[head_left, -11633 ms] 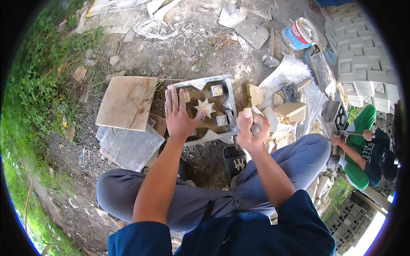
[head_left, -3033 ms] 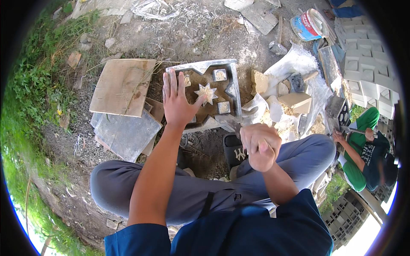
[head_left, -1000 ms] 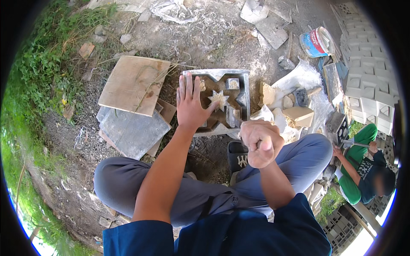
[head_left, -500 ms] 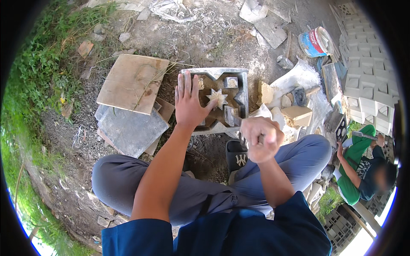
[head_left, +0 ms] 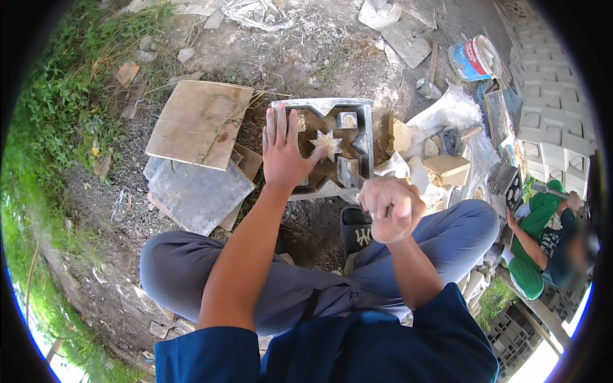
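The left hand is lying flat, its fingers spread wide and gripping nothing, pressing on the left side of the square grey metal mould that is sitting on the dirt ground just in front of the crossed legs. The right hand is hovering nearer the body, curled into a tight fist around what looks like a thin dark tool handle; most of it is hidden, so what kind of tool it is cannot be told.

To do this well, the flat palm should probably be bearing straight down so the mould is not rocking, and the tool should be working close to the pale star-shaped core without nicking the thumb lying beside it.

Counting: one mould, holding one star core and at least two small square blocks. One tan wooden board is resting on one grey stone slab to the left. One paint bucket with a blue and red label is standing well apart at the upper right. One other person in a green sleeve is sitting at the right edge.
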Available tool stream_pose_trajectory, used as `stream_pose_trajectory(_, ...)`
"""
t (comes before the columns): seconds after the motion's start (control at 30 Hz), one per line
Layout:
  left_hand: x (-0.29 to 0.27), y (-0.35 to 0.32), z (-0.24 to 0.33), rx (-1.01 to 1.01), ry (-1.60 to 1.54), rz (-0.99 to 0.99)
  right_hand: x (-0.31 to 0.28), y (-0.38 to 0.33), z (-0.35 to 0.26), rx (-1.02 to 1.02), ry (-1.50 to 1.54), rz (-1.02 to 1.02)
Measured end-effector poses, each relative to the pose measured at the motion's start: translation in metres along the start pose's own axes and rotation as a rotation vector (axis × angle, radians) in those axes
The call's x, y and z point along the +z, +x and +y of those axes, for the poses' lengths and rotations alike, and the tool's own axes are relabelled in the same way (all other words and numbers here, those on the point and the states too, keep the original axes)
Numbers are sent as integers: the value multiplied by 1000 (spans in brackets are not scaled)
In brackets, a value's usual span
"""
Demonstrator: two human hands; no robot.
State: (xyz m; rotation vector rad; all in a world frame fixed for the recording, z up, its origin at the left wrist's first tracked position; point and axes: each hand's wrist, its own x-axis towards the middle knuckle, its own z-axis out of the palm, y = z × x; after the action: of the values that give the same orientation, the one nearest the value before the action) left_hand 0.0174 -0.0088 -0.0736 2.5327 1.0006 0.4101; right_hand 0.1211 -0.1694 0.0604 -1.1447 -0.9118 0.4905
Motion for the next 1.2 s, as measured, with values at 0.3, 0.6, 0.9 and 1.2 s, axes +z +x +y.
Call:
stream_pose_trajectory(0.3, -1, 3, 3, 37, -19, 31, -4, -3, 8, -229, 77, -115)
stream_pose_trajectory(0.6, 0, -2, 5, 29, -24, 4, -20, -14, 21, -52, -141, -122)
stream_pose_trajectory(0.9, 1, 6, 5, 58, -26, 43, -12, -12, 31, -51, -165, -78)
stream_pose_trajectory(1.2, 5, -1, -5, 42, 3, 24, 2, -4, 9, 20, -273, -61)
